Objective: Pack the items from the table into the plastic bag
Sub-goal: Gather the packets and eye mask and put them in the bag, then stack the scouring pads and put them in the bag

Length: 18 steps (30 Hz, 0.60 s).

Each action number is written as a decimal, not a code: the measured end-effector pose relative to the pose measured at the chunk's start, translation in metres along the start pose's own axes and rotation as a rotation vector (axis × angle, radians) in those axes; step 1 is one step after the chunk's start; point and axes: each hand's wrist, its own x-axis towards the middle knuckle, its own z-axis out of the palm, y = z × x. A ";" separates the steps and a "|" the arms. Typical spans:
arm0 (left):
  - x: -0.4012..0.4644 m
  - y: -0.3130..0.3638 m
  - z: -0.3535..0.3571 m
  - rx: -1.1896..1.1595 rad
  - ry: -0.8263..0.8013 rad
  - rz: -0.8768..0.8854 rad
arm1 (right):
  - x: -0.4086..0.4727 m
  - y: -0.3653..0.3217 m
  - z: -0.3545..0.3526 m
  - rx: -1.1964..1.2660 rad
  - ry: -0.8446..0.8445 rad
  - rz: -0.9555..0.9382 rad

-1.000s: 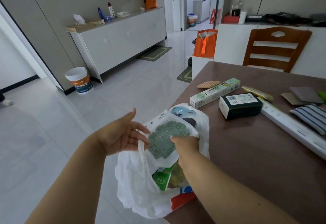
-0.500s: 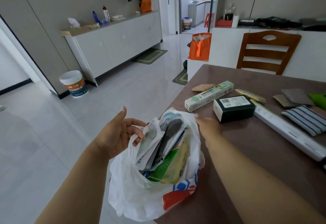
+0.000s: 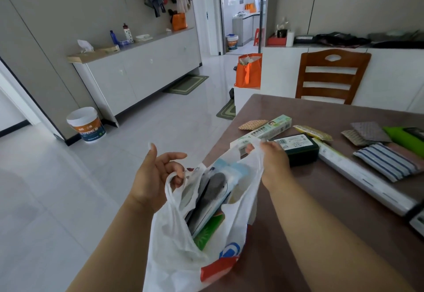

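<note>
A white plastic bag (image 3: 174, 252) with red and blue print hangs at the table's near-left edge, stuffed with flat packets. My left hand (image 3: 156, 172) holds the bag's left handle hooked over curled fingers. My right hand (image 3: 273, 160) pinches the right handle and holds the mouth wide. On the brown table (image 3: 321, 222) lie a long green-white box (image 3: 263, 131), a dark green box (image 3: 298, 147), a long white box (image 3: 362, 177), a striped cloth (image 3: 387, 163), a yellow packet (image 3: 313, 132) and a tan pad (image 3: 252, 124).
Grey pads (image 3: 367, 132) and a green object (image 3: 403, 135) lie at the table's far right. A wooden chair (image 3: 330, 75) stands behind the table. An orange bag (image 3: 249, 71), a bucket (image 3: 87, 124) and a white sideboard (image 3: 142, 71) stand across the tiled floor.
My right hand pushed the green-patterned packet down into the bag, let it go, and took hold of the bag's right handle. My left hand kept the left handle.
</note>
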 end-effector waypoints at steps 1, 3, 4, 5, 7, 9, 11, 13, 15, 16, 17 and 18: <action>0.004 0.001 0.005 -0.026 -0.002 0.028 | 0.000 -0.008 -0.004 0.090 0.018 -0.002; 0.013 0.004 0.020 -0.051 -0.010 0.076 | -0.001 -0.021 -0.014 0.173 0.050 -0.027; 0.019 0.006 0.028 -0.057 -0.017 0.094 | -0.003 -0.026 -0.021 0.196 0.073 -0.049; 0.024 0.008 0.038 -0.061 -0.027 0.110 | -0.004 -0.032 -0.027 0.222 0.097 -0.079; 0.035 0.012 0.056 -0.055 -0.049 0.137 | -0.006 -0.042 -0.044 0.291 0.151 -0.127; 0.045 0.014 0.074 -0.041 -0.079 0.158 | -0.007 -0.054 -0.062 0.339 0.229 -0.147; 0.055 0.015 0.092 -0.041 -0.113 0.172 | -0.006 -0.065 -0.080 0.385 0.299 -0.190; 0.064 0.016 0.108 -0.055 -0.147 0.170 | -0.006 -0.076 -0.099 0.447 0.375 -0.252; 0.072 0.016 0.124 -0.066 -0.185 0.153 | -0.004 -0.086 -0.118 0.490 0.451 -0.313; 0.076 0.015 0.131 -0.060 -0.198 0.140 | -0.002 -0.090 -0.127 0.488 0.482 -0.342; 0.079 0.012 0.138 -0.041 -0.203 0.122 | 0.000 -0.092 -0.135 0.444 0.512 -0.369; 0.081 0.008 0.145 -0.006 -0.197 0.102 | 0.002 -0.094 -0.143 0.363 0.541 -0.391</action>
